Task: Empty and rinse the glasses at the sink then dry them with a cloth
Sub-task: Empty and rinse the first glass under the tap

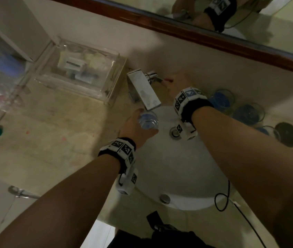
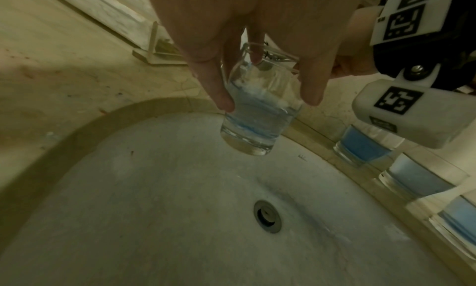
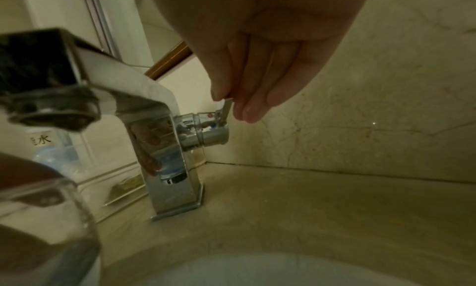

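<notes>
White porcelain of the sink [image 1: 183,169] fills the near ground, its drain [image 2: 267,216] open and a round chrome overflow cap [image 1: 165,198] on the near rim. Over the basin's far left edge the left hand [image 1: 138,127] grips a glass [image 2: 259,117] from the side, thumb and fingers curled round its wall; it holds clear water with a faint blue tinge and hangs tilted just under the faucet spout [image 1: 144,90]. Just beyond, the right hand [image 1: 179,83] reaches past the chrome faucet body, its thumb and pressed-together fingertips [image 3: 248,109] pinching the thin handle lever [image 3: 226,109]. To the right of the sink, a row of other glasses [image 2: 360,146] with blue liquid stands on the beige stone counter [image 1: 52,133], beside dark round coasters [image 1: 287,134]. Further left, a clear acrylic box [image 1: 81,70] of toiletries sits against the wall. A wood-framed mirror [image 1: 204,35] runs behind everything.
</notes>
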Tool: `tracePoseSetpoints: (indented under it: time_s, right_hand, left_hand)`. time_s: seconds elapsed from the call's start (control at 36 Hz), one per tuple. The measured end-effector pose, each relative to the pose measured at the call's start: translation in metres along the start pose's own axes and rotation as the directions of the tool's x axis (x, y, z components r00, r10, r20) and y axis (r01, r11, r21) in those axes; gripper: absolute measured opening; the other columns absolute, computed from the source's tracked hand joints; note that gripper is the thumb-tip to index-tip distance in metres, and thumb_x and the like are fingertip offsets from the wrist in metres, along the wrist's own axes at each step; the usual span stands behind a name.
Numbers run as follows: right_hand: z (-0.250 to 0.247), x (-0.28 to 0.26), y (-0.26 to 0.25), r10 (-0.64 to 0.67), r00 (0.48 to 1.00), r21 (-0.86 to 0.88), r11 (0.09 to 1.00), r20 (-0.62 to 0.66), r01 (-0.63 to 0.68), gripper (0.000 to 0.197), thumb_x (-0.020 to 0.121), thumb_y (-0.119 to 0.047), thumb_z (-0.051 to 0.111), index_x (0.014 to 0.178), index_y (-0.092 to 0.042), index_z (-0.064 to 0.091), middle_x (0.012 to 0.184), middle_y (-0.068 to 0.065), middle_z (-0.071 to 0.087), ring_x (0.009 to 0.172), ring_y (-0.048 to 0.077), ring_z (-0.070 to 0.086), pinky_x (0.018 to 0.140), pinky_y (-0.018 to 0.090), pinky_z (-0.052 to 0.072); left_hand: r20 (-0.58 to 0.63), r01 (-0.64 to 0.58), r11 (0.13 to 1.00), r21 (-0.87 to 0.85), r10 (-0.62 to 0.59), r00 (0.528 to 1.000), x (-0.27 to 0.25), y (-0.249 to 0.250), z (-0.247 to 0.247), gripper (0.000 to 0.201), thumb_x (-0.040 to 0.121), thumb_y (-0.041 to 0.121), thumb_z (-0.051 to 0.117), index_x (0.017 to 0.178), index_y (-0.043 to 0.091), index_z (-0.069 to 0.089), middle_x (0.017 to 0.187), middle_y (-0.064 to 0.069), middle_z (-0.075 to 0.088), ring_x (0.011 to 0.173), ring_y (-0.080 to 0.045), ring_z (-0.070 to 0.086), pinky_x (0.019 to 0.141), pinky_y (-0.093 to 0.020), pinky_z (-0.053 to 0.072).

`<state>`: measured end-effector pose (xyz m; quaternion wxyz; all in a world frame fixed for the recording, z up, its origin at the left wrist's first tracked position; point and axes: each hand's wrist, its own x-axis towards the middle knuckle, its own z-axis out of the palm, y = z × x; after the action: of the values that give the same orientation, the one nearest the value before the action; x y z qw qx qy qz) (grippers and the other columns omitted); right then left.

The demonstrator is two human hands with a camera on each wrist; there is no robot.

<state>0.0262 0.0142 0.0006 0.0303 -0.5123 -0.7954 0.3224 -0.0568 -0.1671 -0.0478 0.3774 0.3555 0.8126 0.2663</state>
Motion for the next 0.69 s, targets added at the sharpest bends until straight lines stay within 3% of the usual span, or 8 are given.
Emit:
tracePoseSetpoints:
  time_s: [0.08, 0.28, 0.33, 0.39, 0.44, 0.53, 0.61, 0.69]
  right_hand:
    - [-0.003, 0.000, -0.001, 0.013, 1.000, -0.003, 1.000, 0.011, -0.013, 0.035, 0.097, -0.033, 0.052, 0.097, -0.005, 0.072, 0.097, 0.018, 0.069, 0.091, 0.033, 0.064, 0.083, 0.040, 0.053]
    - [-0.005, 0.001, 0.000, 0.046, 0.999, 0.022, 0.999, 0.016, -0.047, 0.033, 0.097, -0.031, 0.052, 0.100, -0.005, 0.072, 0.099, 0.018, 0.069, 0.091, 0.033, 0.064, 0.084, 0.040, 0.053]
    - [-0.006, 0.001, 0.000, 0.059, 0.998, 0.023, 0.998, 0.019, -0.059, 0.033, 0.097, -0.030, 0.052, 0.096, -0.004, 0.072, 0.096, 0.019, 0.069, 0.083, 0.031, 0.063, 0.079, 0.038, 0.052]
    - [-0.006, 0.000, 0.001, 0.073, 0.997, 0.027, 0.997, 0.022, -0.074, 0.034, 0.097, -0.029, 0.051, 0.087, -0.003, 0.070, 0.086, 0.018, 0.066, 0.076, 0.029, 0.059, 0.066, 0.031, 0.048]
    - [-0.005, -0.002, 0.003, 0.076, 0.996, 0.065, 0.995, 0.042, -0.079, 0.036, 0.098, -0.026, 0.049, 0.093, 0.004, 0.067, 0.092, 0.022, 0.066, 0.087, 0.037, 0.061, 0.059, 0.028, 0.041]
    - [-0.004, -0.011, 0.010, 0.106, 0.993, 0.096, 0.989, 0.044, -0.110, 0.038, 0.099, -0.027, 0.047, 0.116, 0.004, 0.063, 0.115, 0.019, 0.065, 0.103, 0.032, 0.061, 0.074, 0.032, 0.045]
    - [0.002, -0.021, 0.021, 0.127, 0.988, 0.079, 0.988, 0.087, -0.134, 0.035, 0.100, -0.022, 0.045, 0.115, 0.003, 0.063, 0.110, 0.018, 0.064, 0.087, 0.021, 0.052, 0.075, 0.026, 0.040]
    - [0.006, -0.032, 0.031, 0.190, 0.978, 0.144, 0.969, 0.082, -0.200, 0.035, 0.096, -0.024, 0.052, 0.106, 0.007, 0.065, 0.104, 0.022, 0.066, 0.088, 0.030, 0.060, 0.085, 0.045, 0.052]
  left_hand:
    - [-0.003, -0.001, 1.000, 0.014, 0.001, 1.000, 0.002, 0.003, 0.002, 0.091, 0.069, 0.043, 0.085, 0.145, 0.025, 0.039, 0.132, -0.001, 0.058, 0.117, -0.023, 0.057, 0.100, -0.042, 0.048]
    - [-0.003, 0.015, 1.000, 0.011, -0.015, 1.000, 0.005, 0.008, 0.005, 0.086, 0.072, 0.037, 0.084, 0.144, 0.022, 0.040, 0.132, -0.002, 0.058, 0.118, -0.023, 0.057, 0.099, -0.037, 0.047]
    - [0.005, 0.021, 1.000, 0.011, -0.021, 1.000, 0.006, 0.009, 0.005, 0.086, 0.073, 0.036, 0.084, 0.144, 0.021, 0.040, 0.132, -0.002, 0.057, 0.118, -0.023, 0.057, 0.098, -0.036, 0.046]
    - [0.008, 0.020, 0.999, 0.025, -0.021, 1.000, 0.007, 0.009, 0.005, 0.086, 0.073, 0.036, 0.084, 0.144, 0.021, 0.040, 0.132, -0.002, 0.057, 0.118, -0.023, 0.057, 0.097, -0.035, 0.046]
    - [0.014, 0.009, 0.999, 0.034, -0.010, 1.000, 0.009, 0.008, 0.005, 0.084, 0.072, 0.036, 0.084, 0.143, 0.021, 0.042, 0.130, -0.002, 0.058, 0.117, -0.024, 0.058, 0.098, -0.037, 0.048]
    - [0.021, 0.004, 0.999, 0.044, -0.005, 1.000, 0.010, 0.007, 0.006, 0.084, 0.071, 0.038, 0.085, 0.141, 0.020, 0.043, 0.130, -0.004, 0.059, 0.117, -0.025, 0.058, 0.100, -0.042, 0.048]
    - [0.053, 0.008, 0.999, 0.045, -0.010, 0.999, 0.008, 0.008, 0.008, 0.086, 0.068, 0.043, 0.084, 0.141, 0.020, 0.043, 0.132, -0.003, 0.057, 0.119, -0.024, 0.056, 0.101, -0.044, 0.047]
    - [0.143, 0.011, 0.999, 0.042, -0.017, 0.990, 0.007, 0.010, 0.012, 0.091, 0.070, 0.046, 0.081, 0.145, 0.021, 0.037, 0.138, -0.003, 0.052, 0.124, -0.026, 0.052, 0.105, -0.044, 0.044]
